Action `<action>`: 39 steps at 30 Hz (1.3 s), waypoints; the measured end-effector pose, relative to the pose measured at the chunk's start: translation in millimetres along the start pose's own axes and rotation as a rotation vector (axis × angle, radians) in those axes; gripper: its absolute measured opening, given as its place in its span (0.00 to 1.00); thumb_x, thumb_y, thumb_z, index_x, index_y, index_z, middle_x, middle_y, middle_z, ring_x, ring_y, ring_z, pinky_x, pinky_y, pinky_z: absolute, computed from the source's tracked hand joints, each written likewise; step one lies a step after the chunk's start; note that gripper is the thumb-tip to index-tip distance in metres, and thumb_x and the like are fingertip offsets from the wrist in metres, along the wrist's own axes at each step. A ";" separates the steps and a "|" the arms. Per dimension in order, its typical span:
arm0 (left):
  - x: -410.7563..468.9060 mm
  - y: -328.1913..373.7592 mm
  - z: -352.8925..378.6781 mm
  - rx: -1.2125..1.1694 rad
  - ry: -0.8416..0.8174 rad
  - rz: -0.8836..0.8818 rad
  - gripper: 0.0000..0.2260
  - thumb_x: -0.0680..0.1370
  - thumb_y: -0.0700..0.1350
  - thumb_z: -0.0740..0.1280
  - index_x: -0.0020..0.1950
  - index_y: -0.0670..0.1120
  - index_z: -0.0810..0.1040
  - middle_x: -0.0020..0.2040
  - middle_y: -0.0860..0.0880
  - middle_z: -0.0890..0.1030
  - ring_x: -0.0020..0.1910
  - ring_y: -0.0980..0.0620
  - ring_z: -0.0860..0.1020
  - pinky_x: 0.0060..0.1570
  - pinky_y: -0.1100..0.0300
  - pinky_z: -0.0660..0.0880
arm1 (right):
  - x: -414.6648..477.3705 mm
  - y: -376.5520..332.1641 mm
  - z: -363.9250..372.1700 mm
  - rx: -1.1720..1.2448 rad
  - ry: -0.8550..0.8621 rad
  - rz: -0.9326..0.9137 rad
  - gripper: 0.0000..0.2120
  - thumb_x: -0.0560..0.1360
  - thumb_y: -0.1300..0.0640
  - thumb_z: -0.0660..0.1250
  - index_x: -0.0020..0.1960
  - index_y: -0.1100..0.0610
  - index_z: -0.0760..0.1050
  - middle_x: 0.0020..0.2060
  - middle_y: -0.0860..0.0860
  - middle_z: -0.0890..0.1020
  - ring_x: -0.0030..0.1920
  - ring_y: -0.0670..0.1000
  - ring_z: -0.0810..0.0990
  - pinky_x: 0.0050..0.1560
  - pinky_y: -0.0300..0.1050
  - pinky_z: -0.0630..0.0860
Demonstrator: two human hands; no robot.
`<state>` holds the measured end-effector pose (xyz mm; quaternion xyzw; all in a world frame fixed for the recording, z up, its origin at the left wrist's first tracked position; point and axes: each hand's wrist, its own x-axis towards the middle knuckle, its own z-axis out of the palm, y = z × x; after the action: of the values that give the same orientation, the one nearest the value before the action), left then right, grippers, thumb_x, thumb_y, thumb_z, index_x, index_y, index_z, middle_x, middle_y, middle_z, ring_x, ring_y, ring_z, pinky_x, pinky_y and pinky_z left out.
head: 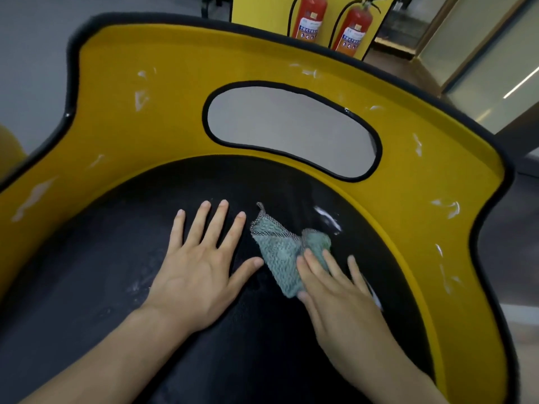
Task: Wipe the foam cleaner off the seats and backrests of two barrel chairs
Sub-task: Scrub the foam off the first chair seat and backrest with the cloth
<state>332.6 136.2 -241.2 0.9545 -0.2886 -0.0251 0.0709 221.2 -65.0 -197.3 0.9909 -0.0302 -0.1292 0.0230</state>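
Observation:
A barrel chair fills the view, with a black round seat (122,272) and a curved yellow backrest (145,135) that has an oval cut-out. White foam streaks (328,218) lie on the seat's right side, and more smears (141,97) dot the backrest. My left hand (201,269) rests flat on the seat with its fingers spread and holds nothing. My right hand (338,290) presses flat on a green-grey cloth (280,252) on the seat, fingers over the cloth's near right part.
Two red fire extinguishers (309,18) stand behind the chair against a yellow panel. Grey floor (29,68) lies to the left, glass panels (481,62) to the right. A yellow rounded shape (8,150) shows at the left edge.

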 end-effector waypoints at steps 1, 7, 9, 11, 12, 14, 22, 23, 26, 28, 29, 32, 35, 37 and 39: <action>0.0 0.5 -0.5 0.001 0.004 -0.002 0.37 0.81 0.72 0.38 0.84 0.52 0.52 0.83 0.46 0.51 0.83 0.43 0.46 0.79 0.37 0.45 | 18.7 0.2 -5.8 0.022 0.010 -0.005 0.28 0.84 0.45 0.40 0.81 0.53 0.57 0.79 0.46 0.59 0.80 0.51 0.55 0.79 0.53 0.45; -0.7 1.0 2.1 0.006 0.043 0.003 0.35 0.82 0.70 0.44 0.82 0.51 0.59 0.82 0.45 0.58 0.82 0.42 0.53 0.76 0.39 0.49 | 108.1 -2.7 -28.0 0.011 0.131 0.012 0.26 0.86 0.47 0.47 0.82 0.52 0.51 0.81 0.47 0.54 0.81 0.50 0.47 0.79 0.58 0.40; 0.1 -0.3 2.5 0.010 0.045 -0.001 0.35 0.82 0.70 0.44 0.82 0.51 0.59 0.82 0.45 0.58 0.82 0.42 0.53 0.76 0.38 0.49 | 87.5 -1.3 -21.5 0.046 0.111 0.005 0.27 0.85 0.44 0.46 0.82 0.50 0.48 0.81 0.45 0.50 0.81 0.48 0.45 0.79 0.54 0.38; -1.0 -0.3 4.1 0.019 0.046 0.012 0.35 0.82 0.71 0.44 0.82 0.50 0.60 0.82 0.45 0.58 0.82 0.42 0.52 0.77 0.38 0.50 | 42.5 0.2 -10.0 0.033 0.047 -0.022 0.30 0.83 0.37 0.42 0.82 0.48 0.48 0.80 0.42 0.49 0.81 0.48 0.46 0.79 0.50 0.39; -1.2 -0.9 4.2 0.021 0.048 0.013 0.35 0.82 0.70 0.44 0.82 0.50 0.60 0.82 0.45 0.59 0.82 0.42 0.53 0.76 0.38 0.50 | 17.8 0.4 -1.6 0.009 0.027 -0.038 0.32 0.82 0.35 0.39 0.81 0.49 0.53 0.80 0.43 0.54 0.80 0.49 0.52 0.78 0.49 0.44; -1.7 -0.6 3.1 0.011 0.034 0.002 0.35 0.82 0.70 0.46 0.81 0.50 0.62 0.81 0.44 0.60 0.82 0.42 0.55 0.76 0.37 0.53 | -17.1 -0.4 14.1 0.027 -0.025 -0.026 0.34 0.82 0.35 0.39 0.75 0.53 0.67 0.75 0.47 0.70 0.77 0.52 0.63 0.73 0.51 0.54; -1.2 0.0 2.6 0.015 0.044 0.003 0.34 0.83 0.70 0.47 0.81 0.49 0.63 0.81 0.44 0.63 0.81 0.41 0.58 0.74 0.37 0.54 | 79.0 -0.3 -13.7 0.024 0.125 0.023 0.27 0.85 0.46 0.44 0.81 0.55 0.57 0.81 0.49 0.57 0.81 0.53 0.52 0.80 0.58 0.45; -1.0 -0.1 2.0 0.014 0.046 0.003 0.34 0.83 0.70 0.47 0.81 0.50 0.63 0.81 0.44 0.62 0.81 0.41 0.57 0.75 0.38 0.53 | 102.5 0.4 -21.2 0.045 0.118 0.039 0.27 0.86 0.46 0.45 0.82 0.54 0.53 0.81 0.48 0.53 0.81 0.52 0.48 0.79 0.59 0.42; -0.2 -1.1 3.6 0.031 0.053 0.007 0.34 0.82 0.70 0.46 0.82 0.50 0.62 0.81 0.45 0.61 0.81 0.42 0.56 0.75 0.38 0.52 | 134.6 -3.5 -33.8 0.074 0.152 0.075 0.26 0.86 0.48 0.46 0.82 0.55 0.53 0.81 0.50 0.54 0.81 0.54 0.48 0.80 0.59 0.43; 0.1 -1.3 4.2 0.030 0.058 0.007 0.35 0.82 0.70 0.46 0.82 0.50 0.62 0.81 0.44 0.61 0.81 0.42 0.57 0.75 0.38 0.52 | 114.8 -9.8 -28.2 0.092 0.147 0.066 0.26 0.86 0.49 0.47 0.82 0.55 0.53 0.81 0.50 0.56 0.81 0.54 0.51 0.80 0.58 0.46; 0.0 -1.7 4.5 0.027 0.054 0.009 0.35 0.82 0.71 0.46 0.82 0.50 0.61 0.81 0.44 0.61 0.81 0.42 0.56 0.76 0.38 0.52 | 92.5 -14.5 -21.5 0.088 0.148 0.042 0.25 0.86 0.49 0.48 0.81 0.55 0.55 0.80 0.50 0.58 0.80 0.54 0.53 0.80 0.57 0.49; -0.4 -2.3 3.7 0.005 0.028 0.012 0.41 0.78 0.76 0.45 0.83 0.51 0.58 0.82 0.45 0.57 0.82 0.44 0.52 0.77 0.37 0.51 | 13.8 -19.6 1.8 0.059 0.156 -0.013 0.26 0.80 0.48 0.52 0.73 0.57 0.73 0.71 0.51 0.75 0.72 0.55 0.72 0.73 0.55 0.62; -0.1 -0.6 1.3 0.000 0.001 0.007 0.47 0.73 0.81 0.44 0.83 0.51 0.55 0.83 0.46 0.53 0.83 0.45 0.48 0.79 0.38 0.47 | -26.6 -12.4 20.2 0.024 0.172 -0.047 0.26 0.76 0.47 0.56 0.67 0.57 0.79 0.66 0.51 0.80 0.67 0.56 0.78 0.66 0.58 0.64; -0.1 -0.1 -0.5 -0.004 -0.011 0.010 0.49 0.72 0.82 0.45 0.83 0.51 0.55 0.83 0.46 0.53 0.83 0.45 0.48 0.78 0.38 0.46 | -14.1 -7.6 18.3 0.023 0.168 -0.031 0.26 0.76 0.47 0.55 0.67 0.57 0.79 0.65 0.52 0.80 0.67 0.56 0.78 0.68 0.58 0.65; 0.8 -0.4 -1.0 -0.002 -0.010 0.014 0.48 0.72 0.82 0.45 0.83 0.51 0.56 0.83 0.47 0.53 0.83 0.45 0.48 0.78 0.39 0.45 | 21.8 -4.7 5.9 0.020 0.193 -0.013 0.26 0.79 0.49 0.52 0.70 0.58 0.76 0.69 0.52 0.77 0.72 0.56 0.73 0.74 0.58 0.65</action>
<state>333.6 136.2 -240.4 0.9523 -0.2955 -0.0299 0.0704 240.9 -62.0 -208.8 0.9991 -0.0228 -0.0328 0.0151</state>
